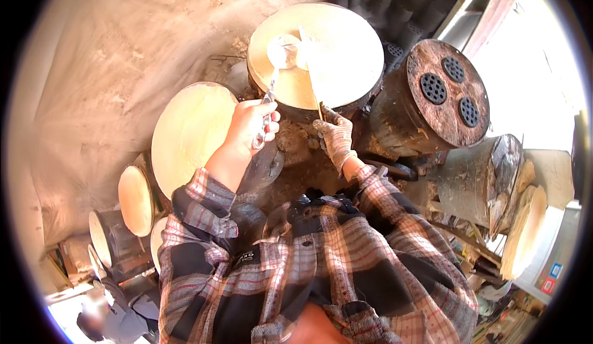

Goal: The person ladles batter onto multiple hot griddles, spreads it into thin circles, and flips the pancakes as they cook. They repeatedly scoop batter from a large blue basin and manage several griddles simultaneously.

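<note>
Before me is a large round griddle (345, 79) on a drum stove, its top coated with pale batter or a thin flatbread. My left hand (252, 124), bare, grips the handle of a metal ladle (270, 94). The ladle's bowl lies over the left half of the griddle, partly lost in glare. In a striped, stained knit glove, my right hand (338, 136) holds a thin, flat spreader (314, 84) by its near end. The spreader reaches across the griddle beside the ladle; its far end is washed out by light.
A second pale-topped griddle (192, 130) stands to the left, with smaller ones (135, 200) beyond. On the right, a drum stove (403, 117) shows three honeycomb coal briquettes (433, 89). A flatbread stack (526, 232) lies far right. Another person (123, 318) is at lower left.
</note>
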`<state>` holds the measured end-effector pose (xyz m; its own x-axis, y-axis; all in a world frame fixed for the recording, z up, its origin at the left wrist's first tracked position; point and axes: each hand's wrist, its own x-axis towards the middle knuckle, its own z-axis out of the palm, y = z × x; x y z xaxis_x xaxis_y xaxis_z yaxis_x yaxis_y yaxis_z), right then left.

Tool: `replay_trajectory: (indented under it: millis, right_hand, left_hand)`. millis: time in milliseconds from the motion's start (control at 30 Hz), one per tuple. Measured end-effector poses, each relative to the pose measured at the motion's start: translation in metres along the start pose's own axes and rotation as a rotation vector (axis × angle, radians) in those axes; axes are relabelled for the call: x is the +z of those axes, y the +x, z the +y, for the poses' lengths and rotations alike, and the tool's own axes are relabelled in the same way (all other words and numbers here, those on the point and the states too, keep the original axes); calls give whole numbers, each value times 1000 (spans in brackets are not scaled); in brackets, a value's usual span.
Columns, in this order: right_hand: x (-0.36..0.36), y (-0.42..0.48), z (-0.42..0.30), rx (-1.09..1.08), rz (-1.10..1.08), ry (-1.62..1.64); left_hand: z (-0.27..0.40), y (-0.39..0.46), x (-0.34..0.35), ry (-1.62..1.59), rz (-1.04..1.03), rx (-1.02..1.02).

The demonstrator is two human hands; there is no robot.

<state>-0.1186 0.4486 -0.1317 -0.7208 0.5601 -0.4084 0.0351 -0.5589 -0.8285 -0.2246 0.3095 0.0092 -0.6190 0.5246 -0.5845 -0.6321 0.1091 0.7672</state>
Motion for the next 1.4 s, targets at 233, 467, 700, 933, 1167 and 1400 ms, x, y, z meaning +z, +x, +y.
replay_trajectory:
  millis: [233,467,700,933,1167,1400]
  right_hand:
    - [4,0,-27,259,-50,84]
    - [-22,22,-120,-85,-200,27]
    - [-48,-1,-205,-417,-258,-249]
    - [-121,26,-67,-240,-492,-647]
    - [-130,17,-61,-202,-453,-654]
    - [-47,-62,-60,-130,-561,-468]
  left_hand:
    - [-8,2,18,-149,0,-98]
    - [5,-28,16,-359,-102,84]
    - [23,-40,53,-506,-309,214]
    - [-42,-78,16,-722,-36,182]
    - [-120,-175,13,-746,172,333]
    - [-203,-263,4,-947,217,440]
